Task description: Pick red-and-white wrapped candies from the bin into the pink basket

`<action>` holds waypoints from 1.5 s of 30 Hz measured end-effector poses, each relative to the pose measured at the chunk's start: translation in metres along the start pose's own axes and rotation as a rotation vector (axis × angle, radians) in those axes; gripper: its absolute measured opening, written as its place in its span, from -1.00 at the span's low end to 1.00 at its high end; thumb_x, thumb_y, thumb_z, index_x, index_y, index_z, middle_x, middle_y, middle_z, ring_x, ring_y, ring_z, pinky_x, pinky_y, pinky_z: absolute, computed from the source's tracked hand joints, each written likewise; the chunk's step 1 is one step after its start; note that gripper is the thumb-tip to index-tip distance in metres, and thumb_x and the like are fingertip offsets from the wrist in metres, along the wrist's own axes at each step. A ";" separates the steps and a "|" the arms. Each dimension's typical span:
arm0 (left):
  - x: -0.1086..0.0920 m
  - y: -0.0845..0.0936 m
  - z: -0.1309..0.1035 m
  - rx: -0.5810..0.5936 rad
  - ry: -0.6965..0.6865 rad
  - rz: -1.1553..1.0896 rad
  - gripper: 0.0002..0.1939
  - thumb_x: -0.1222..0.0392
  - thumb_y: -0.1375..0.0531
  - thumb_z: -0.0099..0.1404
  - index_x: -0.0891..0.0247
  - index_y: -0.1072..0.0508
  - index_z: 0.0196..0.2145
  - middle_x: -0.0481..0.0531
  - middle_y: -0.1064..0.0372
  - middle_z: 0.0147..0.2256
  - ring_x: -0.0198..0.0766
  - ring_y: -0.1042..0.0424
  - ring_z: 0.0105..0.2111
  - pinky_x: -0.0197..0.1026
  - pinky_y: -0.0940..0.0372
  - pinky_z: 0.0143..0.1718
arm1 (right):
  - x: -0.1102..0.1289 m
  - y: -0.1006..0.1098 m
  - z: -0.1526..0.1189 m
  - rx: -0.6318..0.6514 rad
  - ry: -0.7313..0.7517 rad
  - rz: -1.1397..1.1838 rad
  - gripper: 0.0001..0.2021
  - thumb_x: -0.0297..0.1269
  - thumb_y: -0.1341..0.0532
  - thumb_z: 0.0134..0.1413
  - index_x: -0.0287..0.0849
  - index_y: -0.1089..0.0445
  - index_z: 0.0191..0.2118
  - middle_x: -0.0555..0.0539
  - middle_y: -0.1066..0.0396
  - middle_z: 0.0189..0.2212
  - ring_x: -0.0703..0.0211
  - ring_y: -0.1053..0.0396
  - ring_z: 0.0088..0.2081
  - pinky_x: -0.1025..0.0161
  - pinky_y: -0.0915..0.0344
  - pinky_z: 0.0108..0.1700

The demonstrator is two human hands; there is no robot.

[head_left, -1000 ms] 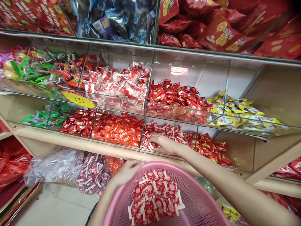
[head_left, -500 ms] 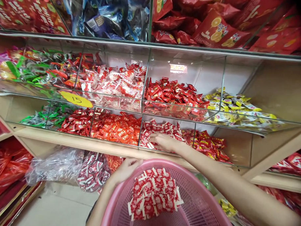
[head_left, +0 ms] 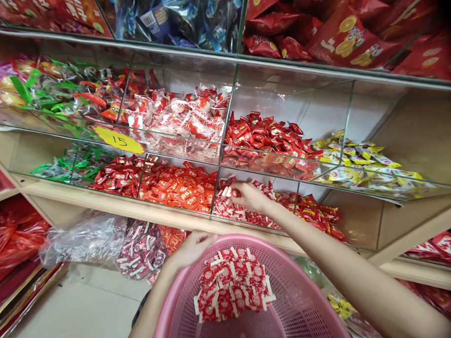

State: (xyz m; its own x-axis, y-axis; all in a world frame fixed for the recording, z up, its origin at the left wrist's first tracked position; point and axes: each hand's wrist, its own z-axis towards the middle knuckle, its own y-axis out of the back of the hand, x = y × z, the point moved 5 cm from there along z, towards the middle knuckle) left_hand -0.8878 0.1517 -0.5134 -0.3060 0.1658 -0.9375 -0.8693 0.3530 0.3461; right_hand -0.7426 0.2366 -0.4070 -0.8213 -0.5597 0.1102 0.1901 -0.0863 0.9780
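My right hand is over the lower-shelf compartment of red and white wrapped candies. Its fingers are pinched on a small red and white candy. My left hand grips the rim of a pink plastic basket at its upper left edge. Inside the basket lies a pile of red and white candy packets, overlapping one another.
Glass dividers and a front ledge border the lower compartments. Orange-red candies lie left of my right hand. A yellow "15" tag hangs above. Clear plastic bags sit below the ledge.
My right hand has lifted a little from the candies, with a candy now showing between its fingers. My left hand stays on the basket rim. The view has shifted slightly.
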 end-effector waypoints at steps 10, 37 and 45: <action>-0.001 0.001 -0.002 -0.004 0.040 0.003 -0.55 -0.10 0.00 0.16 0.38 -0.44 -0.41 -0.01 -0.37 -0.46 -0.24 -0.27 -0.42 -0.26 -0.15 -0.35 | 0.025 -0.025 0.019 0.080 -0.326 -0.102 -0.77 -0.31 -0.13 -0.06 -0.29 -0.33 -0.24 -0.29 -0.33 -0.21 0.02 -0.33 -0.20 0.24 -0.23 -0.26; -0.003 0.001 -0.001 0.025 0.037 0.009 -0.53 -0.11 0.00 0.15 0.39 -0.45 -0.39 0.01 -0.39 -0.42 -0.20 -0.29 -0.36 -0.23 -0.15 -0.28 | 0.017 0.006 -0.016 -0.086 -0.232 -0.086 -0.82 -0.26 -0.11 0.00 -0.23 -0.31 -0.28 -0.18 -0.30 -0.25 0.10 -0.28 -0.24 0.28 -0.15 -0.27; -0.005 0.000 -0.003 0.047 0.071 -0.019 -0.53 -0.09 -0.02 0.15 0.40 -0.44 -0.29 0.04 -0.43 -0.32 -0.17 -0.33 -0.30 -0.21 -0.17 -0.24 | 0.025 0.025 -0.093 -0.126 -0.046 0.402 -0.77 -0.18 -0.14 -0.01 -0.20 -0.34 -0.26 -0.04 -0.31 -0.39 0.24 -0.23 -0.39 0.31 -0.14 -0.34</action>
State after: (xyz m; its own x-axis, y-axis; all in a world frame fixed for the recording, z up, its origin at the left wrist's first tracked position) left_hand -0.8874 0.1483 -0.5087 -0.3177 0.0934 -0.9436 -0.8564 0.3990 0.3278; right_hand -0.7089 0.1437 -0.3959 -0.6912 -0.5320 0.4892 0.5621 0.0297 0.8265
